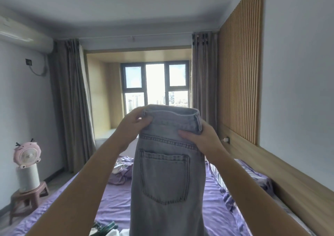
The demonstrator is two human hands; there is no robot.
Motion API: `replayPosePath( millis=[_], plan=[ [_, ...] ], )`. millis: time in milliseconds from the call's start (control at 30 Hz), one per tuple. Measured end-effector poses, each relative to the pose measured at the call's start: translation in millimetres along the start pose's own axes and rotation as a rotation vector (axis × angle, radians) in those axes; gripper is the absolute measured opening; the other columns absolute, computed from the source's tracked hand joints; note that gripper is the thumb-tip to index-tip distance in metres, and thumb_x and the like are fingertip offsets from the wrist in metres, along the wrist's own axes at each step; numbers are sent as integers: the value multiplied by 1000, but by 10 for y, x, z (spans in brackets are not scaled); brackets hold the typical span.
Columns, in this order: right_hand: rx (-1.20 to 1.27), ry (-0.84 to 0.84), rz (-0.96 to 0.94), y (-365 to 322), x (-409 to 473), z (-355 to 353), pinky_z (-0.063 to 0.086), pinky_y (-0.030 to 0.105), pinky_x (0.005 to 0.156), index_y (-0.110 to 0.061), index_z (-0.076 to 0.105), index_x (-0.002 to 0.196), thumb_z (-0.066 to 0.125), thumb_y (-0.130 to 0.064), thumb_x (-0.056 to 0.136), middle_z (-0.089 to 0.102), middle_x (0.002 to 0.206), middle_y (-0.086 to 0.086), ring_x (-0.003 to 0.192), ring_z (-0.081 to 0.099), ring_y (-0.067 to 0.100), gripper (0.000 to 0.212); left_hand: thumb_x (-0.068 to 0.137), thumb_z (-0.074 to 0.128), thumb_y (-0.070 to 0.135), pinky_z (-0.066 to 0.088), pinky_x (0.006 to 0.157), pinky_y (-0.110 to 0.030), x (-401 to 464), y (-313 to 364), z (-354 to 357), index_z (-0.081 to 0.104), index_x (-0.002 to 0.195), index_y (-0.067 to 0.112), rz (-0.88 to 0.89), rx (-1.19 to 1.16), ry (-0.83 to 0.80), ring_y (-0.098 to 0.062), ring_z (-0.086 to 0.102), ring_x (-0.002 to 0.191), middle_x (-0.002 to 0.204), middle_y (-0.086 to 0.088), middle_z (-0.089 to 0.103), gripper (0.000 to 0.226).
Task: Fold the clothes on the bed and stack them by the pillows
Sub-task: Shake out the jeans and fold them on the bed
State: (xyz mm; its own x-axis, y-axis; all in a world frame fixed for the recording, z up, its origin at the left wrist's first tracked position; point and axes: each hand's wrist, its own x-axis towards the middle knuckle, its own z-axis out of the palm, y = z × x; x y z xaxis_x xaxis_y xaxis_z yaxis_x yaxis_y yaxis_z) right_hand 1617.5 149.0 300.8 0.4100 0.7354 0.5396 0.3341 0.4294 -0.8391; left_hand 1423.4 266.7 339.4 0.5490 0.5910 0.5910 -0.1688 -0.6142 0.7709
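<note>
Two hands (134, 125) — stiff grey jeans (168, 172)

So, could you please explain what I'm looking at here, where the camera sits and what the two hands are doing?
There is no machine: the single picture comes from a camera worn on a person's head, looking forward and down. The left hand and right hand grip the waistband of light grey jeans, held up with a back pocket facing the camera. Below lies a bed with a purple sheet; a crumpled purple garment lies further back on it. A pink fan stands at the left.
</note>
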Motion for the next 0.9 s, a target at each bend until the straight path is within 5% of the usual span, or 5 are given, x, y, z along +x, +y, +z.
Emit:
replayPosePath(
  millis=[200,333,433,533,900],
  plan=[
    [-35,24,-5,12,74,237,54,50,82,-18,69,92,81,-34,67,73,90,3,87,68,25,33,75,63,64,27,108,-34,2,58,179,27,145,21,335,762,264,-15,40,125,138,1,43,90],
    [-70,-33,-4,261,-107,316,52,53,81,-13,69,93,79,-22,71,72,88,10,88,67,30,26,78,23,82,4,118,-45,-71,-18,406,29,146,25,514,1169,8,-13,40,132,136,4,52,89],
    [-99,-69,2,448,-258,315,54,47,80,-11,60,102,79,-18,71,68,93,9,90,65,25,38,71,22,86,37,87,-22,-107,-163,541,55,119,32,385,1099,-123,-10,60,94,95,13,65,80],
    [3,-125,61,637,-472,271,56,32,76,-18,57,106,82,-30,65,66,98,2,91,65,14,49,68,23,86,25,53,-20,-165,-352,656,43,67,28,398,1045,-44,-8,44,53,58,11,47,61],
    [-138,-147,197,1366,-1164,227,45,9,67,-40,63,89,76,-21,77,68,87,-26,81,61,-9,27,70,25,80,31,58,-29,-492,-674,602,46,70,17,197,1114,18,-18,49,62,62,7,46,67]
  ],
)
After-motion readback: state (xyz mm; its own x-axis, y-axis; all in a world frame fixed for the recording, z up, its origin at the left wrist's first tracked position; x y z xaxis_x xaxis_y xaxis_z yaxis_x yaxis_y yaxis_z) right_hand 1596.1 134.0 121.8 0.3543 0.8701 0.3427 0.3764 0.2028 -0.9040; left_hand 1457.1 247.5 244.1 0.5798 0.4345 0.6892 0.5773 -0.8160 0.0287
